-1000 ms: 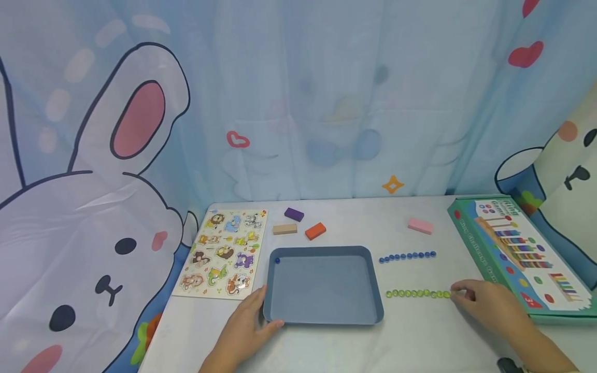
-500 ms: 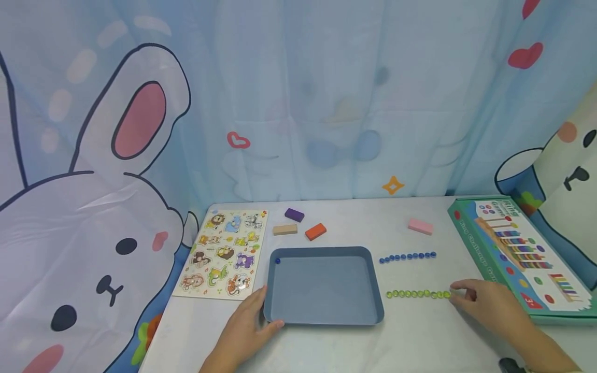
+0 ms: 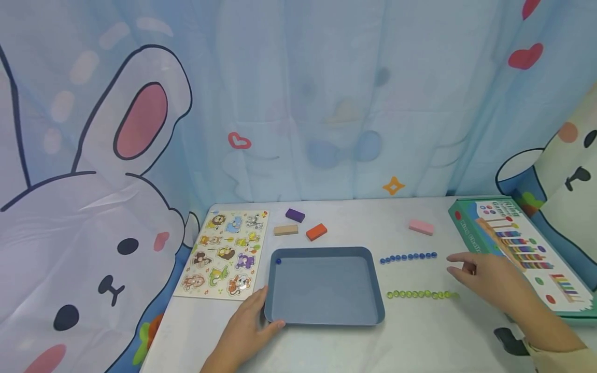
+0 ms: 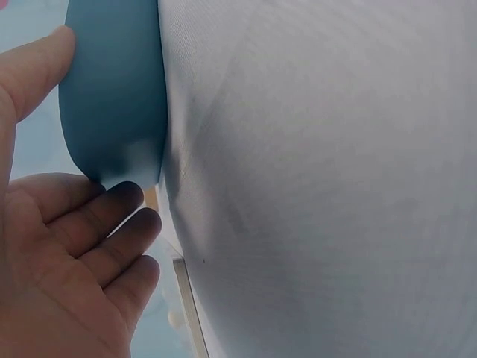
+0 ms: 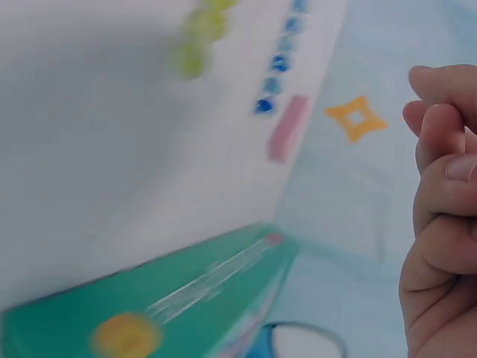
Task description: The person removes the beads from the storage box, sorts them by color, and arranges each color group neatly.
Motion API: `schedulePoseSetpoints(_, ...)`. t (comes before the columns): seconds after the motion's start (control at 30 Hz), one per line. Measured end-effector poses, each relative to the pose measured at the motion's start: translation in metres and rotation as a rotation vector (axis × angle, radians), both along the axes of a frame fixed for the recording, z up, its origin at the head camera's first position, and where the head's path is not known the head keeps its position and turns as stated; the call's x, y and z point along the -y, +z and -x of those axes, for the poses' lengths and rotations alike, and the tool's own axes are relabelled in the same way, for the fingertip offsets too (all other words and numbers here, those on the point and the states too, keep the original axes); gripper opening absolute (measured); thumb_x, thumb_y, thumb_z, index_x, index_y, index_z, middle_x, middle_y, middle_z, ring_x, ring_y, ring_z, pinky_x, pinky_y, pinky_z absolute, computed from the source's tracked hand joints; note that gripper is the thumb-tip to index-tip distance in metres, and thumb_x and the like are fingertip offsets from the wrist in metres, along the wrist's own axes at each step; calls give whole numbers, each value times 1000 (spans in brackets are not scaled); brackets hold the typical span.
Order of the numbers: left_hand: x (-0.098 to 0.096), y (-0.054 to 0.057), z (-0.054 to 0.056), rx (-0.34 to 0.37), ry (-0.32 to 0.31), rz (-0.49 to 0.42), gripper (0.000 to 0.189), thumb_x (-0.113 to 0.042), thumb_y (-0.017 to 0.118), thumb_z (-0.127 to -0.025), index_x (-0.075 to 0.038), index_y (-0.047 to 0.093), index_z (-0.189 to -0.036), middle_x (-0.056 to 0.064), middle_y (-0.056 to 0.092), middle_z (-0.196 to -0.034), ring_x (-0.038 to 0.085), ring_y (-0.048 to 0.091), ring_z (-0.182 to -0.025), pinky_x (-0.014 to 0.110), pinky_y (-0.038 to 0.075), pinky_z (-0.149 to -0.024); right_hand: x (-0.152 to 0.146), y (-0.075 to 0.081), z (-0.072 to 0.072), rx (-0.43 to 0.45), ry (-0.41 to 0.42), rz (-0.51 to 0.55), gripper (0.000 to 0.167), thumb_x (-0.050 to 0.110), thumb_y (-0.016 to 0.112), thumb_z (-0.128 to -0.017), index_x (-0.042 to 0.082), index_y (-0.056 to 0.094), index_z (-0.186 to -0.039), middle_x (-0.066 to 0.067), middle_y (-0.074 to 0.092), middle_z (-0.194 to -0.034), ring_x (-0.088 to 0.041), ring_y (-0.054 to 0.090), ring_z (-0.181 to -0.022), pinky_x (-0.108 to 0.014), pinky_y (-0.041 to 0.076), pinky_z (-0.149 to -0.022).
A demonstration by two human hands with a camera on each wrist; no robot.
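Observation:
A shallow blue-grey tray (image 3: 325, 286) stands mid-table with a small dark blue bead (image 3: 279, 261) in its far left corner. My left hand (image 3: 244, 327) holds the tray's near left corner: the thumb lies on the front wall and the fingers are at the left side, also seen in the left wrist view. To the tray's right runs a row of yellow-green beads (image 3: 421, 294), its rightmost bead blurred. Farther back lies a row of blue beads (image 3: 409, 257). Above the table, right of both rows, my right hand (image 3: 492, 280) has a gap between thumb and index finger, with nothing visible there.
At the right lies a green game box (image 3: 527, 254), partly behind the right forearm. An animal picture board (image 3: 223, 254) is at the left. Purple (image 3: 295, 215), tan (image 3: 286, 230), orange (image 3: 316, 232) and pink (image 3: 421, 227) blocks lie behind the tray. A printed curtain (image 3: 303, 103) borders the table.
My right hand has lifted away from the right end of the yellow-green row and moved back toward the blue row. The row's end bead now shows slightly farther right. My left hand stays at the tray.

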State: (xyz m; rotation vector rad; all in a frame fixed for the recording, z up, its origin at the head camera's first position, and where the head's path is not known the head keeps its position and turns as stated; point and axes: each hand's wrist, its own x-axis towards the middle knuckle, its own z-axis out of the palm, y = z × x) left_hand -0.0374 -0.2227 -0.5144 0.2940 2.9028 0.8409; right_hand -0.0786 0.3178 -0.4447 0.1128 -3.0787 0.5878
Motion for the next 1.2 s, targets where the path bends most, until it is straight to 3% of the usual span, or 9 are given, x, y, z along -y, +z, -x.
schedulePoseSetpoints(0.2,0,1,0,18,2,4,100,-67,73,-88,-9,39,-162,12,46,-164,36,46,-150,58,40,-123,49,20,23,-118,100,33,31,28,80,-93,9,79,-118,10,54,-66,-6,40,-54,-23,31,-47)
schedulePoseSetpoints(0.43,1,3,1,27,-2,8,100,-66,73,-88,-9,37,-162,12,45,-165,36,45,-151,57,40,-124,117,21,50,-245,227,74,27,26,84,-89,11,81,-112,13,57,-64,-4,43,-55,-20,36,-48)
schedulePoseSetpoints(0.9,-4,14,-1,24,-6,-6,104,-72,68,-88,-6,38,-162,14,46,-164,38,45,-150,59,40,-123,252,1,86,-173,363,133,24,29,84,-89,16,82,-110,12,55,-62,-4,45,-55,-20,37,-51)
schedulePoseSetpoints(1.2,-2,6,1,6,-13,1,104,-75,65,-88,-7,39,-161,13,47,-163,36,47,-150,58,42,-122,306,-20,101,-135,422,131,24,29,84,-89,16,83,-109,12,59,-63,-3,47,-55,-19,39,-49)
